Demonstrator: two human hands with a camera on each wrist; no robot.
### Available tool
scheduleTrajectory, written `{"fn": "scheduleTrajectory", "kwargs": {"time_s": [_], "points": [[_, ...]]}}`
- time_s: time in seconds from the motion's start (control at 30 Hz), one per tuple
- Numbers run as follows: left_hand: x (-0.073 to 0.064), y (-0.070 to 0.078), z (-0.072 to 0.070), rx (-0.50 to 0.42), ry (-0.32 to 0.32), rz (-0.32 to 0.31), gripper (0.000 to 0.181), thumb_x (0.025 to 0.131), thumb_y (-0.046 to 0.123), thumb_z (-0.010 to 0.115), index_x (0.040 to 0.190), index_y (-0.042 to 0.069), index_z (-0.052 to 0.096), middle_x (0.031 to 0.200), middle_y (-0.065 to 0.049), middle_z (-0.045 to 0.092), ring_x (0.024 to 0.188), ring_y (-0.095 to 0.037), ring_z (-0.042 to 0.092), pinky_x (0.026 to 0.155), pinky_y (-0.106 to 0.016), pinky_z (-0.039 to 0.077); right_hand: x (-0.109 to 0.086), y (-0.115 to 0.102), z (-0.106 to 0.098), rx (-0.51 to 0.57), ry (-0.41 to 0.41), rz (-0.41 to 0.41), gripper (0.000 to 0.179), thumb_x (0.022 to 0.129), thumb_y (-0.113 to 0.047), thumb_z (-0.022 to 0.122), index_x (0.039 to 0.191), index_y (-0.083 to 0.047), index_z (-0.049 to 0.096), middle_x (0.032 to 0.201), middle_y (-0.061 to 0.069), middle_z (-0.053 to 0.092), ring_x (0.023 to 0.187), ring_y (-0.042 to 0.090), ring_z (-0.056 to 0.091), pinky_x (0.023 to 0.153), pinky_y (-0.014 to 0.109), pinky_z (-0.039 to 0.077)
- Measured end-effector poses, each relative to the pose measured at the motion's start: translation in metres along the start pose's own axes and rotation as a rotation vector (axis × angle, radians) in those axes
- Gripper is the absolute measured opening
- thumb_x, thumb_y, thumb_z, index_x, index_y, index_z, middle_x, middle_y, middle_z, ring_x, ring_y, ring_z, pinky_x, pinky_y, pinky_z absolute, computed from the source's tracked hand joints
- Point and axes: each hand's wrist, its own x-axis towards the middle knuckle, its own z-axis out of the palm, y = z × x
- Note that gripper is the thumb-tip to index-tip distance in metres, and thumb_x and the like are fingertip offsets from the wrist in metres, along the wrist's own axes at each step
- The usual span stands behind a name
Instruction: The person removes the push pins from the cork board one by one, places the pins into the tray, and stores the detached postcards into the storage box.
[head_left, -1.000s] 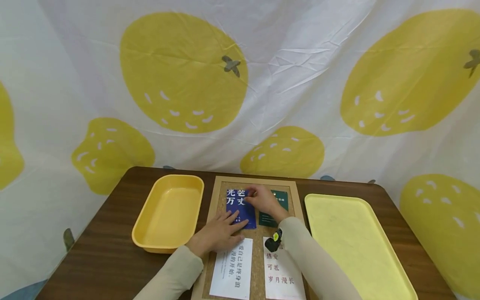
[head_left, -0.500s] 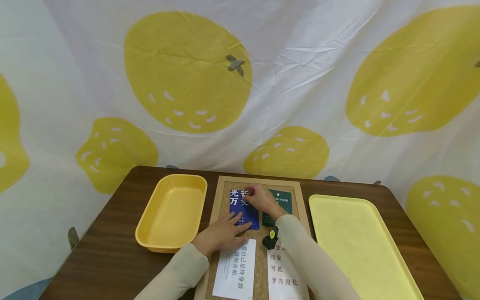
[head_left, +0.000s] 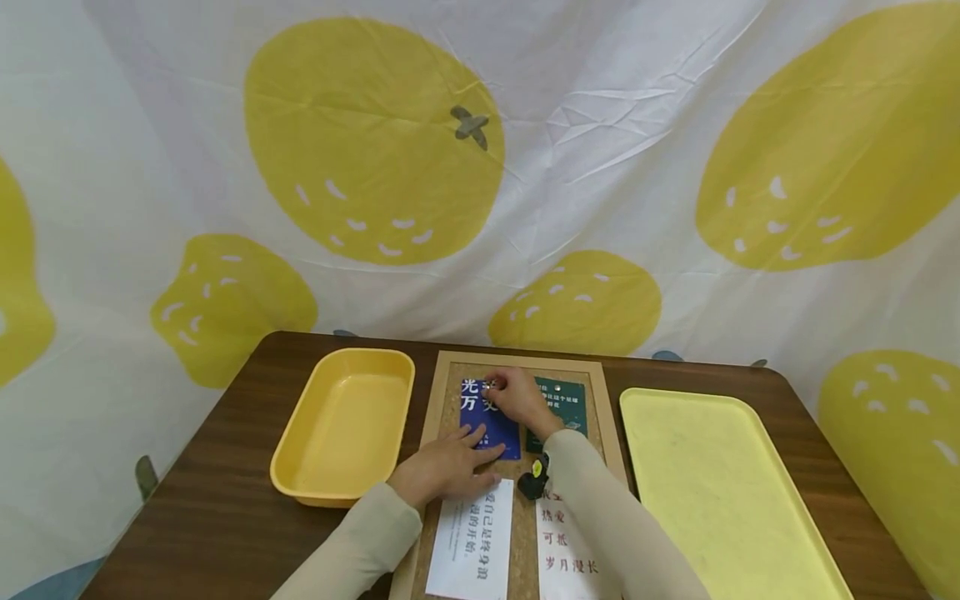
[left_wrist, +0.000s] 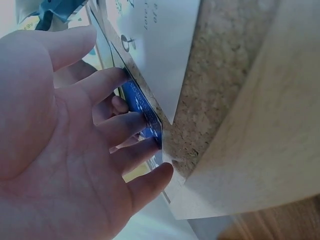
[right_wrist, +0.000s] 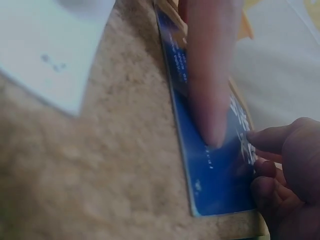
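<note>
On a wood-framed cork board (head_left: 520,500) lies a blue card (head_left: 498,437) with white characters. My left hand (head_left: 450,467) rests across the card's lower left with fingers spread; its fingertips touch the card in the left wrist view. At the card's top edge my right hand (head_left: 521,396) has thumb and fingertips brought together, pinching what looks like a thumbtack (head_left: 488,385), mostly hidden by the fingers. To the right, partly behind that hand, is a green card (head_left: 573,408) with a thumbtack (head_left: 557,387) at its top.
Two white cards with printed characters, a left one (head_left: 468,550) and a right one (head_left: 562,550), lie lower on the board. A yellow-orange basin (head_left: 345,417) stands left of the board, a pale yellow tray (head_left: 720,483) right. A lemon-print cloth (head_left: 525,208) hangs behind the table.
The view has shifted slightly, so everything sits a little further right. The right hand stays at the blue card's top with small finger movements, and more of the green card shows. The left hand keeps its place.
</note>
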Motion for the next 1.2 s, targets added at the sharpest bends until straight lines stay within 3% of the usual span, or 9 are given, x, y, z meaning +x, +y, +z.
{"fn": "scheduleTrajectory", "kwargs": {"time_s": [0.4,0.77,1.2], "points": [[-0.002,0.000,-0.001,-0.049,-0.020,-0.007,0.055,0.098,0.054,0.050,0.150,0.035,0.044,0.162,-0.004,0.030,0.150,-0.028,0.024,0.118,-0.047,0.029,0.000,0.005,0.009,0.102,0.097,0.046,0.009,0.088,-0.013,0.075,0.095,-0.008,0.077,0.087,0.006,0.074,0.071,0.014,0.063,0.063,0.029,0.051],[-0.002,0.001,-0.004,-0.058,-0.048,-0.020,0.058,0.097,0.055,0.052,0.150,0.036,0.043,0.163,-0.003,0.028,0.151,-0.027,0.022,0.118,-0.049,0.029,0.000,0.006,0.010,0.179,0.119,0.086,0.006,0.088,-0.012,0.075,0.092,-0.009,0.079,0.088,0.005,0.075,0.073,0.012,0.065,0.063,0.028,0.053],[0.000,0.001,-0.004,-0.032,-0.065,-0.028,0.062,0.093,0.056,0.058,0.150,0.037,0.042,0.163,-0.002,0.027,0.151,-0.027,0.021,0.118,-0.048,0.028,0.001,0.007,0.011,0.153,0.116,0.099,0.007,0.090,-0.013,0.073,0.093,-0.008,0.078,0.086,0.005,0.075,0.072,0.013,0.064,0.066,0.031,0.054]]}}
